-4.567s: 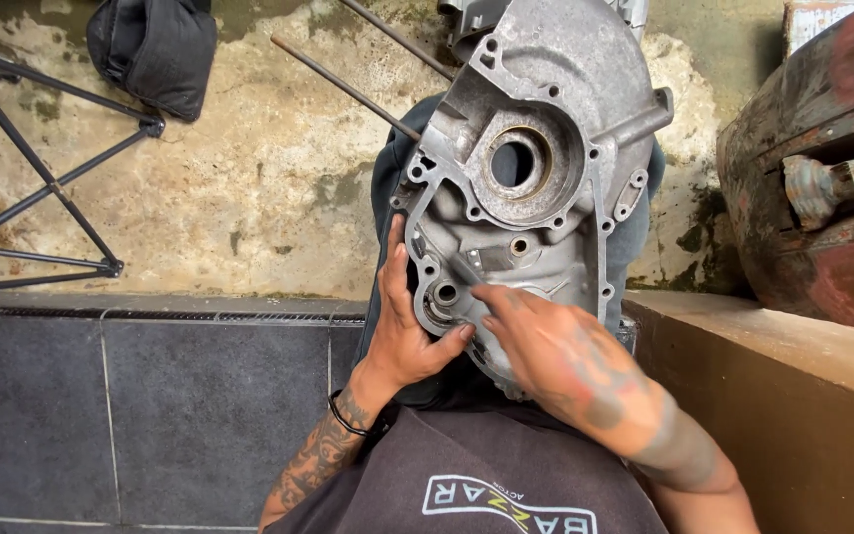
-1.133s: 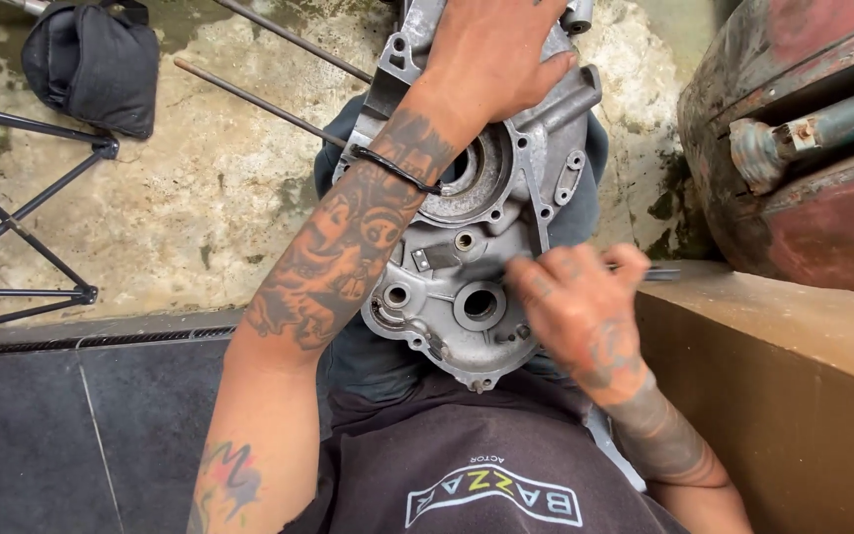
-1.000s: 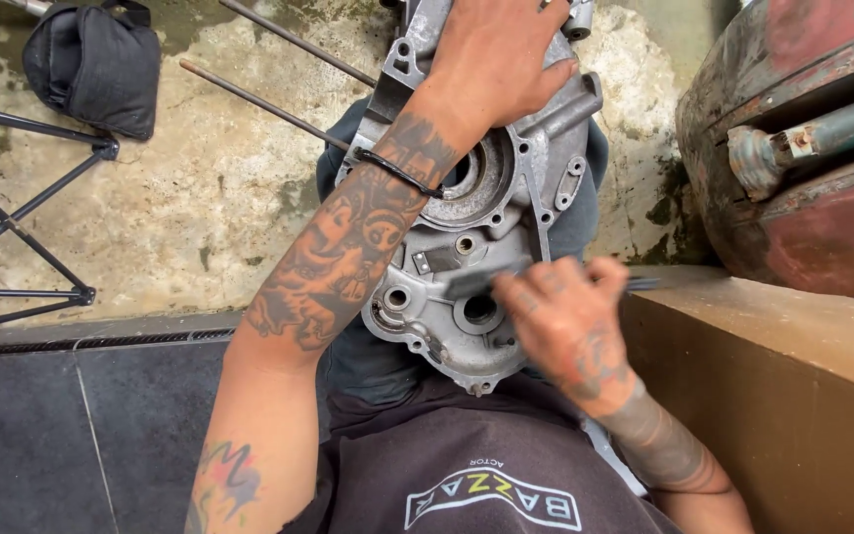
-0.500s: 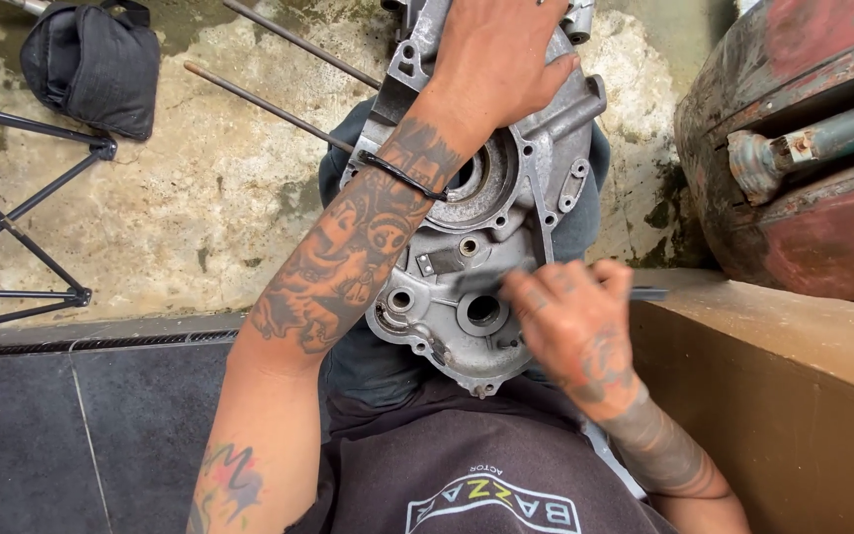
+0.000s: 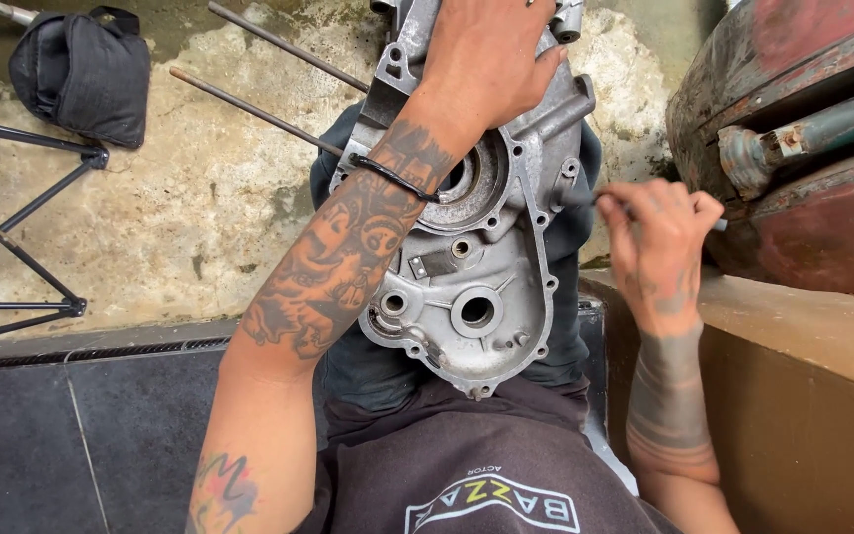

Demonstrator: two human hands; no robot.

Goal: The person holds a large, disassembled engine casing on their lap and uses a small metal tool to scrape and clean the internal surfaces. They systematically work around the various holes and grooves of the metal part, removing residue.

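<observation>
A grey cast-metal engine casing (image 5: 467, 287) with round bores and bolt holes rests upright on my lap. My left hand (image 5: 491, 59) lies spread over its upper part, gripping it, with the tattooed forearm crossing its face. My right hand (image 5: 656, 237) is just off the casing's right edge, fingers closed on a thin metal tool (image 5: 587, 199) whose tip points at the casing's rim. The tool's far end sticks out past my knuckles.
A rusty red metal body (image 5: 793, 148) stands at the right above a tan ledge (image 5: 803, 396). Two thin rods (image 5: 259, 109) lie on the stained concrete floor. A black bag (image 5: 81, 74) and a black metal stand (image 5: 22, 247) are at the left.
My right hand has moved from the casing's lower middle out to its right edge, still closed on the thin tool. My left hand went earlier from the casing's lower part to its top.
</observation>
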